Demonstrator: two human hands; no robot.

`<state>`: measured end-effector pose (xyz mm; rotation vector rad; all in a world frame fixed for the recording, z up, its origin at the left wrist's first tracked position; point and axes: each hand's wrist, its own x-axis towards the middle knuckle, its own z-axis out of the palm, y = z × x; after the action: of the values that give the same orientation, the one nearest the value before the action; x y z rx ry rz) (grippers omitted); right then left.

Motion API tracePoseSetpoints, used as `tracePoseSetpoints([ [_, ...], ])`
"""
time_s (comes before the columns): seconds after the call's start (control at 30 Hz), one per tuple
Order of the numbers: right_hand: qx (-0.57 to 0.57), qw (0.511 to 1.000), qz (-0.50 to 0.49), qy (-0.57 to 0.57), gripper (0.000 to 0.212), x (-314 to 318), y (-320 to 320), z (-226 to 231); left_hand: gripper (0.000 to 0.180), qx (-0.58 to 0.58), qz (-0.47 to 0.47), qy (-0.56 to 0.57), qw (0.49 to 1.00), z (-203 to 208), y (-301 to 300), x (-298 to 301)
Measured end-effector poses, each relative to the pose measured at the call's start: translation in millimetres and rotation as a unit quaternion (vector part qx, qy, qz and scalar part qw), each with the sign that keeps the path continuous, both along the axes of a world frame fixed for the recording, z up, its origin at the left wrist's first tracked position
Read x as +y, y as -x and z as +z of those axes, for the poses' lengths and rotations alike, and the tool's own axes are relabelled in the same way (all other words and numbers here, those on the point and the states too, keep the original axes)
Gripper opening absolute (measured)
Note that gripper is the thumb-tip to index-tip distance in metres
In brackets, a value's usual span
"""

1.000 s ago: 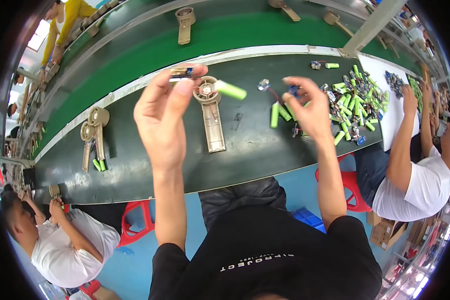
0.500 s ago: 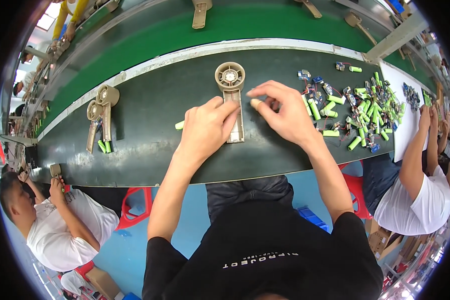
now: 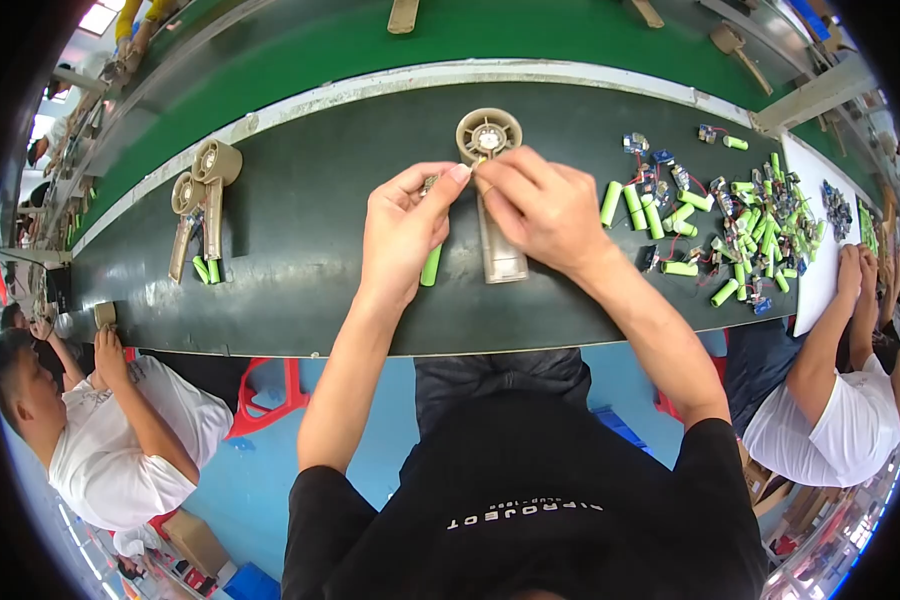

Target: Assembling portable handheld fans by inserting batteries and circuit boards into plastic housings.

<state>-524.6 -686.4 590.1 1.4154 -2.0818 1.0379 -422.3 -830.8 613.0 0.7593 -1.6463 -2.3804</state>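
A beige handheld fan housing (image 3: 505,258) lies on the dark bench in front of me, its round fan head (image 3: 489,134) at the far end and its trough-like handle toward me. My left hand (image 3: 408,220) is closed in a pinch just left of the handle's top; a small piece shows between its fingers, too small to name. Fingertip to fingertip with it, my right hand (image 3: 542,205) pinches over the handle just below the fan head. What the fingertips hold is mostly hidden. A green battery cell (image 3: 431,265) sticks out below my left hand.
Many green cells with wired blue circuit boards (image 3: 760,225) lie heaped at the right, beside a white sheet (image 3: 815,220). Two more fan housings (image 3: 210,190) stand left with green cells. Behind a pale rail runs a green conveyor (image 3: 570,45). Co-workers sit on both sides.
My hands have come together below the fan head; the right moved left, the left rose off the handle. The green cell now points down below my left hand. The view has shifted slightly.
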Motion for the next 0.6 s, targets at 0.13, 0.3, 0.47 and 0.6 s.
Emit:
tracePoseSetpoints([
  [0.13,0.015,1.000,0.007,0.014,0.019,1.1,5.8,2.6,0.026,0.104,0.003,0.210,0.972,-13.6,-7.9,7.4],
  [0.3,0.015,1.000,0.006,0.023,0.017,-1.3,6.6,-3.9,0.037,0.103,-0.026,0.386,0.916,-31.3,-10.1,5.9],
  [0.47,0.013,0.999,0.022,0.022,0.018,-1.6,3.8,-6.4,0.033,0.141,0.009,0.419,0.897,-35.3,-11.0,8.3],
  [0.6,0.017,1.000,0.018,0.015,0.019,-1.3,2.6,-6.8,0.034,0.136,-0.003,0.453,0.881,-33.6,-12.8,6.2],
])
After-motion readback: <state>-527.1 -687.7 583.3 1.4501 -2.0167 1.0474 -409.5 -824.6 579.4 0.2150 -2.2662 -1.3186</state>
